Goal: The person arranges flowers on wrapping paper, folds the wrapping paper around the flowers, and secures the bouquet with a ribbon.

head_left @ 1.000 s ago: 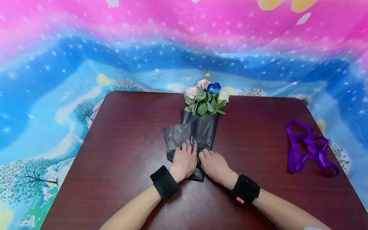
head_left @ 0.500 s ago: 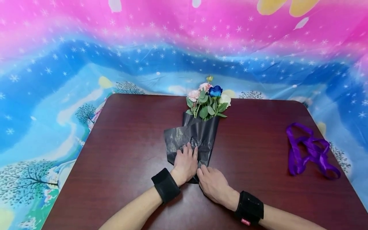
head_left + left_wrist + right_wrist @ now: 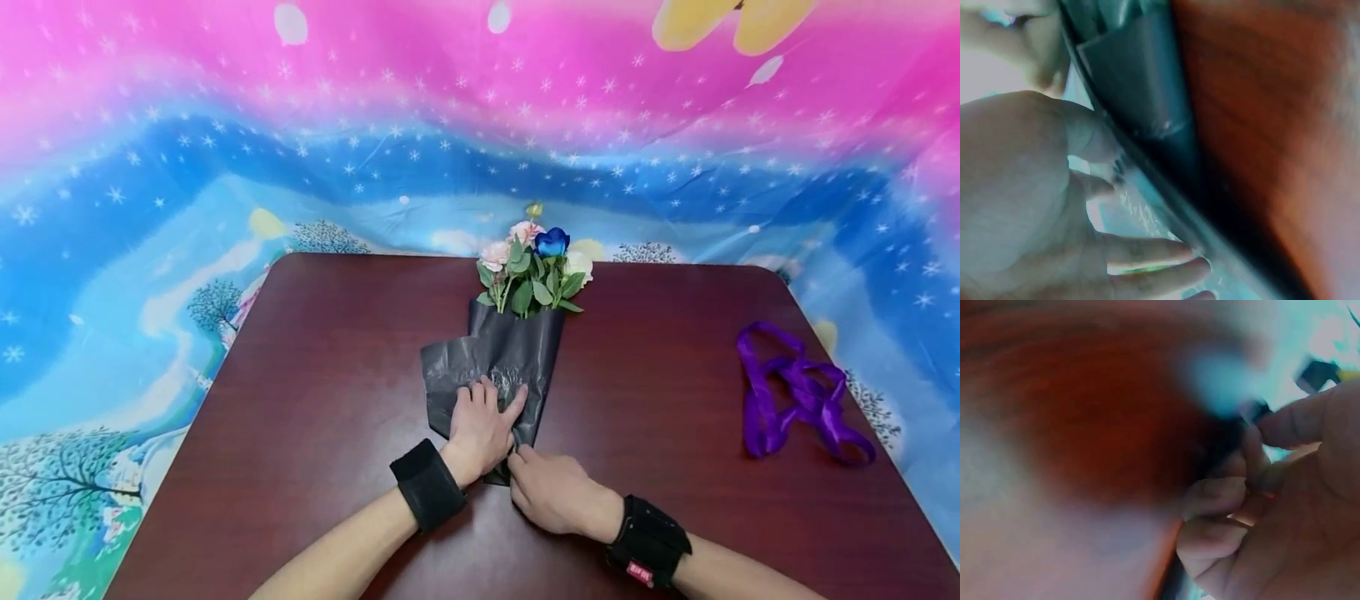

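A bouquet wrapped in black wrapping paper (image 3: 532, 342) lies on the table, its upper left flap sticking out sideways. From its top show a blue rose (image 3: 552, 242), pink roses (image 3: 495, 255), a white rose (image 3: 578, 267) and green leaves. My left hand (image 3: 477, 429) presses on the front of the wrap, fingers extended and index finger spread apart. In the left wrist view, the straight fingers (image 3: 1154, 256) lie along the paper. At the narrow lower end, my right hand (image 3: 555, 493) pinches the paper's right edge. The right wrist view shows its curled fingers (image 3: 1213, 497) at the dark paper.
A tangled purple ribbon (image 3: 759, 417) lies at the right side of the dark red-brown table (image 3: 315, 358). A colourful printed cloth (image 3: 420, 150) hangs behind the table and along its sides. Black bands (image 3: 427, 485) circle both wrists.
My right hand has slid down toward the bottom end of the wrap. My left hand stays on the paper, its index finger now spread away from the others.
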